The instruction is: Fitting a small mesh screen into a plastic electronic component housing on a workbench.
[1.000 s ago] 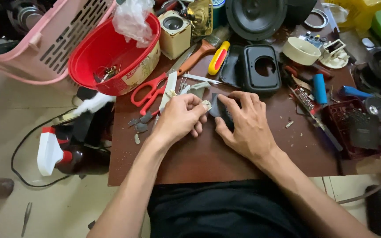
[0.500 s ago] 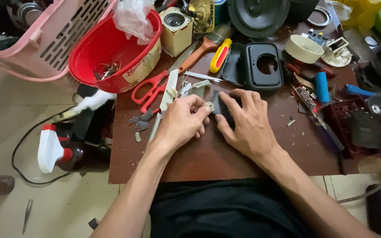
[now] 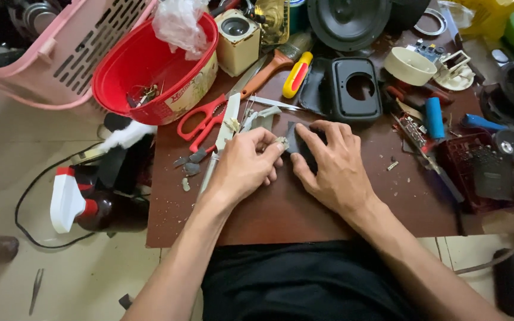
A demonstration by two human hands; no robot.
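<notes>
A brown worktop (image 3: 304, 208) is seen from above, set over a pale tiled floor and crowded with tools and parts along its far edge. Near the middle of the worktop, a small dark part (image 3: 295, 142) lies flat under the right hand (image 3: 331, 169). The right fingers (image 3: 310, 138) are spread over the dark part and pressed onto it, so that most of it is covered; only its left end shows between the two hands. The left hand (image 3: 242, 166) is curled just beside it, and a small pale piece (image 3: 281, 142) is pinched between the left thumb and fingertips (image 3: 272, 135), touching the left end of the dark part. What the piece is cannot be told.

Red scissors (image 3: 203, 119) lie near the far left corner, with a red bowl (image 3: 126, 77) just beyond that edge. A black frame (image 3: 358, 110) with a round opening lies behind the hands, towards the far edge. A yellow-handled screwdriver (image 3: 297, 74) lies to the left of the frame. A blue cylinder (image 3: 433, 117) lies towards the right edge.
</notes>
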